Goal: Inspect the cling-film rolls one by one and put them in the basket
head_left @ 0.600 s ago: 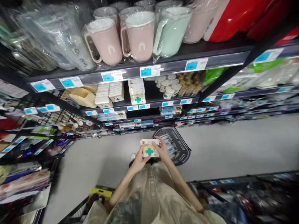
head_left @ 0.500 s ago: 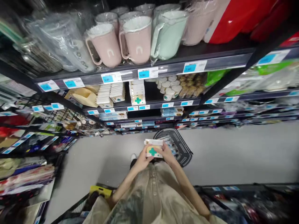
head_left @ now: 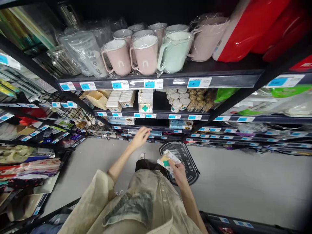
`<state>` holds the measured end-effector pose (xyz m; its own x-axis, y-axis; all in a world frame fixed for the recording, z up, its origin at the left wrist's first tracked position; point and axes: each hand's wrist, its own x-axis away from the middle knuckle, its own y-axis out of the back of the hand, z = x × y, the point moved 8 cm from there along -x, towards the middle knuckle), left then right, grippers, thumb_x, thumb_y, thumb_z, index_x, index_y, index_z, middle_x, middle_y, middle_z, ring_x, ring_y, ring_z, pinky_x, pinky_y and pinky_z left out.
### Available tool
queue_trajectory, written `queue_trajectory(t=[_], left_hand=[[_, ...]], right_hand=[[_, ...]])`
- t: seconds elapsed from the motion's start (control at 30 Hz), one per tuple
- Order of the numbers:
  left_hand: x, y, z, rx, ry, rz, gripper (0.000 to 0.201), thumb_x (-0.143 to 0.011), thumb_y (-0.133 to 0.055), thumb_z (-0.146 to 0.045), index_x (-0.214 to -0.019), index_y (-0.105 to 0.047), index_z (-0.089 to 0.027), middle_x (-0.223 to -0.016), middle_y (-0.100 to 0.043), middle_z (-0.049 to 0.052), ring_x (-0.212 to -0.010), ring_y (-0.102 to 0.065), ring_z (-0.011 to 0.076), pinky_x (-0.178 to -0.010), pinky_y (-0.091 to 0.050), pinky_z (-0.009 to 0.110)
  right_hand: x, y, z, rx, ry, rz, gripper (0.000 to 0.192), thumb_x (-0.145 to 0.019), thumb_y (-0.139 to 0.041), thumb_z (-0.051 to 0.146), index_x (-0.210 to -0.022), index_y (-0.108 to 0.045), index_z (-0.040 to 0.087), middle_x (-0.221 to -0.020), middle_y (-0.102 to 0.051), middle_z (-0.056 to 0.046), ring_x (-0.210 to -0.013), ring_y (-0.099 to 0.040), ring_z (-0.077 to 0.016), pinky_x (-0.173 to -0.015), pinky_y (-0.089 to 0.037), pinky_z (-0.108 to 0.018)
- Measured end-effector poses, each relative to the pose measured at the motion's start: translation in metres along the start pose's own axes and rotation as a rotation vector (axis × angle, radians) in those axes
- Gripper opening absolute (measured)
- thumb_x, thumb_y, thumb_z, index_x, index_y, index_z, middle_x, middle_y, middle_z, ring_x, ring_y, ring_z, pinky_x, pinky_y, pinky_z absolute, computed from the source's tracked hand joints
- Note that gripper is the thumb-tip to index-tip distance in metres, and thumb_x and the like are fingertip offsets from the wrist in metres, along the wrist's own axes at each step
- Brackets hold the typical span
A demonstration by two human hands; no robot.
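My right hand (head_left: 179, 172) grips a small flat white-and-tan pack with a green clover (head_left: 168, 161), thumb on top, over the near side of the shopping basket. White edging shows behind its front, so I cannot tell whether it is one pack or two. My left hand (head_left: 141, 138) is empty and stretched forward in front of the lower shelves, its fingers loosely extended and touching nothing I can see. Beyond it on the shelf stands a row of similar clover packs (head_left: 145, 107). The dark shopping basket (head_left: 188, 159) rests on the floor with goods inside, partly hidden by the held pack.
Pink mugs (head_left: 145, 57) and a mint-green jug (head_left: 175, 53) in plastic wrap line the upper shelf. Round white-topped tubs (head_left: 176, 104) stand right of the clover packs. Blue-and-white packages (head_left: 180, 123) lie below. Racks of goods (head_left: 31, 165) flank the left side.
My left hand has let go of the clover pack and moved forward and left toward the shelves. My right hand keeps the pack, now tilted and slightly lower, nearer the basket.
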<state>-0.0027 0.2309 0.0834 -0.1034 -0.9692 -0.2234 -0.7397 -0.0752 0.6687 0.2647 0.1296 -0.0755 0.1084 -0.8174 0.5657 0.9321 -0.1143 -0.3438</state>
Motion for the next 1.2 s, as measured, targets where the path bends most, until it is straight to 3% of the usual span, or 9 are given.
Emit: queue_trajectory(t=[0.1, 0.2, 0.3, 0.47, 0.67, 0.83, 1.03, 1.1, 1.2], left_hand=[[-0.055, 0.030, 0.016, -0.224, -0.043, -0.095, 0.034, -0.107, -0.039, -0.028, -0.121, -0.067, -0.015, -0.113, -0.066, 0.013, -0.110, -0.060, 0.0233, -0.102, -0.049, 0.039], [-0.095, 0.032, 0.029, -0.443, -0.038, -0.079, 0.036, -0.105, -0.041, -0.026, -0.126, -0.066, -0.011, -0.120, -0.065, 0.016, -0.116, -0.057, 0.0281, -0.104, -0.048, 0.043], [-0.114, 0.025, 0.042, -0.558, -0.002, -0.051, 0.036, -0.104, -0.043, -0.023, -0.127, -0.066, -0.010, -0.121, -0.065, 0.017, -0.119, -0.056, 0.0312, -0.101, -0.048, 0.045], [-0.124, 0.027, 0.057, -0.542, -0.007, -0.016, 0.038, -0.101, -0.039, -0.012, -0.123, -0.070, -0.014, -0.115, -0.066, 0.013, -0.114, -0.058, 0.0261, -0.099, -0.050, 0.038], [-0.137, 0.046, 0.074, -0.529, 0.030, 0.059, 0.029, -0.100, -0.052, -0.019, -0.121, -0.072, -0.023, -0.126, -0.066, 0.008, -0.124, -0.055, 0.0253, -0.087, -0.055, 0.032], [-0.147, 0.057, 0.089, -0.497, 0.055, 0.045, 0.023, -0.096, -0.065, -0.031, -0.116, -0.071, -0.020, -0.131, -0.063, 0.011, -0.124, -0.057, 0.0266, -0.089, -0.056, 0.033], [-0.151, 0.064, 0.105, -0.395, -0.001, -0.049, 0.012, -0.097, -0.059, -0.022, -0.103, -0.069, -0.019, -0.111, -0.067, 0.011, -0.109, -0.064, 0.0244, -0.085, -0.054, 0.032], [-0.152, 0.065, 0.111, -0.294, -0.004, -0.065, 0.005, -0.092, -0.063, -0.019, -0.095, -0.068, -0.018, -0.099, -0.068, 0.007, -0.093, -0.066, 0.0211, -0.080, -0.053, 0.029], [-0.154, 0.067, 0.121, -0.153, 0.042, -0.122, 0.015, -0.085, -0.060, -0.010, -0.096, -0.066, -0.018, -0.086, -0.065, 0.002, -0.078, -0.063, 0.0164, -0.076, -0.051, 0.027]], right_hand=[[-0.005, 0.005, 0.004, 0.014, 0.006, -0.023, 0.050, -0.059, -0.096, 0.044, -0.098, -0.079, 0.017, -0.103, -0.079, -0.011, -0.094, -0.076, -0.0310, -0.088, -0.063, -0.044], [-0.011, 0.007, 0.014, 0.039, 0.050, -0.032, 0.050, -0.057, -0.096, 0.044, -0.096, -0.079, 0.017, -0.099, -0.079, -0.011, -0.094, -0.076, -0.0324, -0.088, -0.063, -0.046], [-0.019, 0.006, 0.029, 0.060, 0.097, -0.049, 0.050, -0.058, -0.095, 0.044, -0.095, -0.078, 0.016, -0.098, -0.079, -0.012, -0.094, -0.076, -0.0334, -0.087, -0.063, -0.046], [-0.050, -0.015, 0.070, 0.088, 0.181, -0.084, 0.050, -0.061, -0.093, 0.045, -0.098, -0.078, 0.015, -0.100, -0.079, -0.014, -0.093, -0.076, -0.0328, -0.086, -0.063, -0.045], [-0.105, -0.097, 0.174, 0.197, 0.534, -0.045, 0.049, -0.062, -0.092, 0.042, -0.101, -0.078, 0.015, -0.109, -0.078, -0.013, -0.103, -0.074, -0.0312, -0.098, -0.058, -0.049], [-0.138, -0.173, 0.238, 0.325, 0.715, 0.033, 0.046, -0.064, -0.090, 0.044, -0.098, -0.077, 0.015, -0.102, -0.078, -0.011, -0.096, -0.074, -0.0282, -0.092, -0.059, -0.044], [-0.175, -0.240, 0.252, 0.437, 0.783, 0.183, 0.043, -0.065, -0.086, 0.046, -0.093, -0.077, 0.015, -0.096, -0.078, -0.009, -0.091, -0.073, -0.0272, -0.085, -0.059, -0.039], [-0.186, -0.256, 0.249, 0.464, 0.759, 0.232, 0.043, -0.065, -0.085, 0.049, -0.090, -0.076, 0.015, -0.093, -0.078, -0.009, -0.088, -0.073, -0.0269, -0.083, -0.059, -0.039], [-0.196, -0.271, 0.243, 0.527, 0.725, 0.288, 0.042, -0.065, -0.085, 0.051, -0.085, -0.074, 0.015, -0.086, -0.077, -0.008, -0.083, -0.072, -0.0264, -0.079, -0.060, -0.039]])
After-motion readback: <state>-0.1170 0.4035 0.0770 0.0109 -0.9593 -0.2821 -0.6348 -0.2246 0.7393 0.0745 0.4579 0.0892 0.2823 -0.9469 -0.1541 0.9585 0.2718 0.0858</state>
